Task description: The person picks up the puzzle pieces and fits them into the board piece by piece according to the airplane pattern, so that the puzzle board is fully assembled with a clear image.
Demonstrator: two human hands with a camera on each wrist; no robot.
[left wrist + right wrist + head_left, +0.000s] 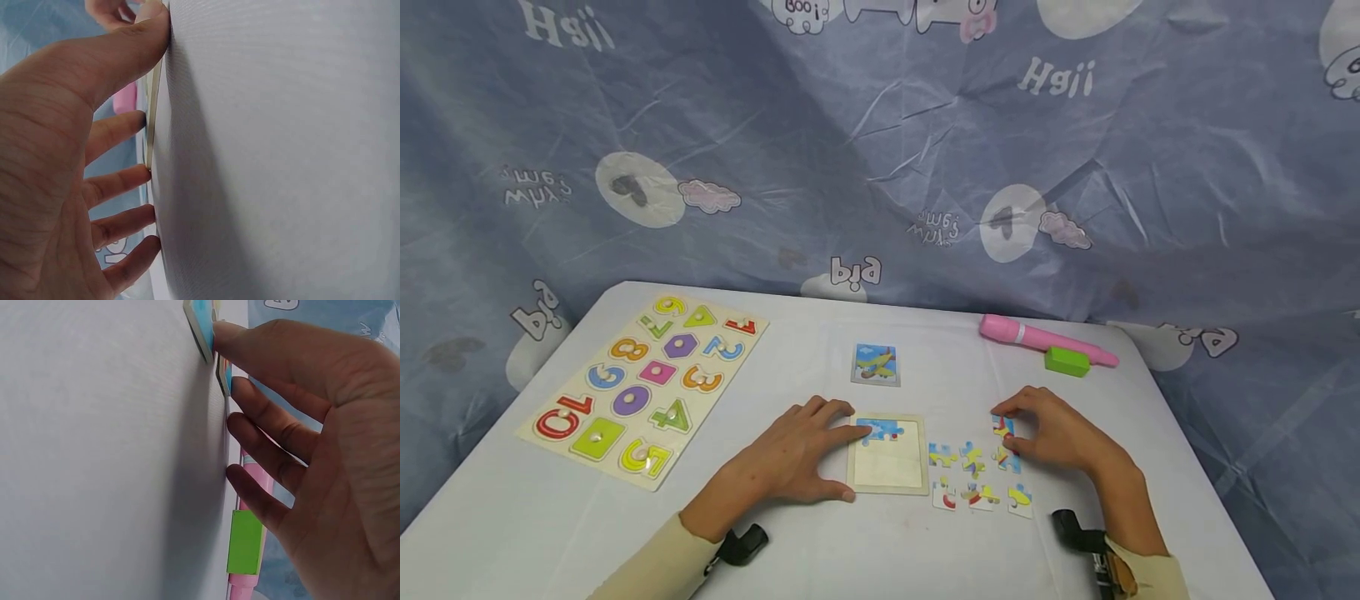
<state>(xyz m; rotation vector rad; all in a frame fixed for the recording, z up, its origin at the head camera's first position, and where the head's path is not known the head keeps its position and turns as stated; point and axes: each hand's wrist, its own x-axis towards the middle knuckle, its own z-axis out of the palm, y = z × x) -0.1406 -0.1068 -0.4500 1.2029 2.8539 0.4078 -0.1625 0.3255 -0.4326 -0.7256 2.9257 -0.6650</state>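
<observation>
A square puzzle board (887, 490) with a raised wooden rim lies flat, with joined blue pieces (883, 428) along its top. My left hand (797, 454) rests at the board's left side, fingers spread, the index fingertip reaching over the rim to those pieces and the thumb near the lower left corner. To the right, my right hand (1063, 429) pinches a red, yellow and blue puzzle piece (1001, 424) at the table between thumb and index finger. Just below it lies another blue-edged piece (199, 325), partly behind the thumb in the head view.
Several loose pieces (973, 460) lie right of the board. Behind it is an airplane picture card (876, 365). A number-and-shape board (688, 398) lies at left. A pink pen-shaped object (1033, 336) and a green block (1067, 361) are at the back right, before the hanging cloth.
</observation>
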